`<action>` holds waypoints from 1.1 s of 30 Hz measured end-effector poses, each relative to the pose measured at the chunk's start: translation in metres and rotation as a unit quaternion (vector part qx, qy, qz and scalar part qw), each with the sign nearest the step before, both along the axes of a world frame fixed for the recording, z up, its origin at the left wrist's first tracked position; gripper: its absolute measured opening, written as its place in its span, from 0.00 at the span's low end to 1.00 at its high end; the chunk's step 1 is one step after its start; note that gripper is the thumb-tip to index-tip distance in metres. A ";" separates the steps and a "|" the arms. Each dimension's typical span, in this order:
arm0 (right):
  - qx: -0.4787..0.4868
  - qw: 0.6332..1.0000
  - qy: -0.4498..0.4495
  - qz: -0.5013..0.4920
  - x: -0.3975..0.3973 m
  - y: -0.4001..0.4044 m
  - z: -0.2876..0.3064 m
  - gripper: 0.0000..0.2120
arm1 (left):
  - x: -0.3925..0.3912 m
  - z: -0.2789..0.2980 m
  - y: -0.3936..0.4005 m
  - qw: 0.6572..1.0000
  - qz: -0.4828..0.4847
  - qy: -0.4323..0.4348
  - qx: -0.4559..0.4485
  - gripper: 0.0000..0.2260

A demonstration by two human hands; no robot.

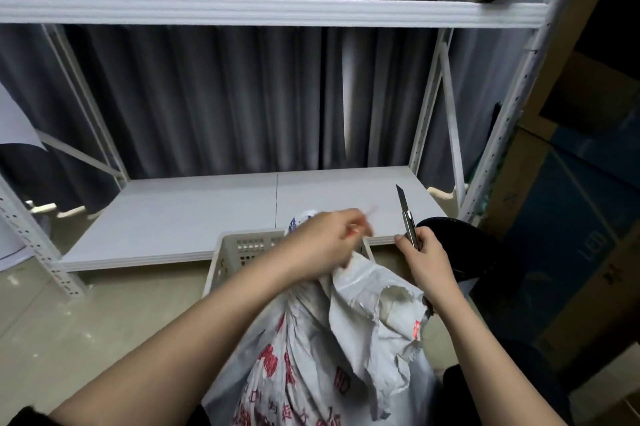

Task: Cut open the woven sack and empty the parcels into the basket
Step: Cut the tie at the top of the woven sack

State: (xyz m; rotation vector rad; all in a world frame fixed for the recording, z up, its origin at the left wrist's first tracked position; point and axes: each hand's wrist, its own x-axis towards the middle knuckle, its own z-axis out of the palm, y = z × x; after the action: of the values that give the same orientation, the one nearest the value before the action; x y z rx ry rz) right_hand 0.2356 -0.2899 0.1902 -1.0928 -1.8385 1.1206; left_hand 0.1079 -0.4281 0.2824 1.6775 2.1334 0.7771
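Note:
A white woven sack (311, 349) with red print stands in front of me, its top bunched and torn open at the right. My left hand (323, 245) grips the gathered top of the sack, with a thin red-white string blurred at the fingers. My right hand (424, 261) holds a utility knife (407, 214) upright, blade extended and pointing up, just right of the sack's neck. Behind the sack sits a white plastic basket (242, 252), mostly hidden by my arm and the sack. No parcels show.
A white metal rack stands ahead with a low shelf (207, 214) and an upper shelf (263, 10) holding bags and a grey sack. A black bin (460, 249) stands at the right of the basket. Cardboard boxes (581, 218) are stacked at the right. Dark curtains hang behind.

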 end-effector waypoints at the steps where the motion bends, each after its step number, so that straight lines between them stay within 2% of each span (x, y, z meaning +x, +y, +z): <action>1: 0.013 1.000 -0.009 -0.009 0.004 0.002 0.001 0.08 | 0.017 0.004 0.004 0.999 -0.025 0.032 -0.007 0.08; 6: 0.041 0.998 -0.012 -0.053 0.037 0.018 0.011 0.05 | 0.067 0.002 0.027 0.962 -0.068 0.261 -0.043 0.29; 8: 0.034 0.997 -0.002 -0.073 0.050 0.025 0.011 0.06 | 0.071 -0.006 0.040 0.948 -0.072 0.308 -0.048 0.28; 11: 0.012 0.995 0.027 -0.100 0.062 0.036 0.011 0.06 | 0.067 -0.016 0.060 0.949 -0.054 0.299 -0.078 0.17; 15: -0.052 0.989 0.089 -0.106 0.069 0.043 0.012 0.06 | 0.050 -0.020 0.083 0.967 -0.023 0.225 -0.118 0.12; 18: -0.106 0.989 0.068 -0.075 0.066 0.049 0.009 0.05 | 0.028 -0.013 0.092 0.991 0.027 0.095 -0.094 0.07; 20: -0.136 0.990 0.038 -0.024 0.060 0.053 0.010 0.08 | 0.011 -0.004 0.098 0.995 0.087 -0.003 -0.048 0.08; 23: -0.154 0.987 0.051 0.014 0.045 0.057 0.024 0.11 | -0.011 0.013 0.108 0.980 0.173 -0.086 0.041 0.05; 26: -0.113 0.991 0.077 0.008 0.028 0.064 0.052 0.14 | -0.028 0.027 0.113 0.960 0.218 -0.133 0.116 0.07; 30: -0.041 0.998 0.040 -0.004 0.009 0.079 0.078 0.24 | -0.044 0.040 0.114 0.927 0.215 -0.238 0.193 0.07; 33: -0.011 1.000 0.010 0.021 -0.007 0.082 0.087 0.26 | -0.046 0.047 0.110 0.910 0.205 -0.302 0.197 0.08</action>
State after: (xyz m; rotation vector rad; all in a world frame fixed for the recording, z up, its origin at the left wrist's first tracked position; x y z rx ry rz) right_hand 0.2288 -0.2078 0.2775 -1.0570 -1.8450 1.1750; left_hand 0.0615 -0.3182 0.3290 0.9231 1.9511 1.6895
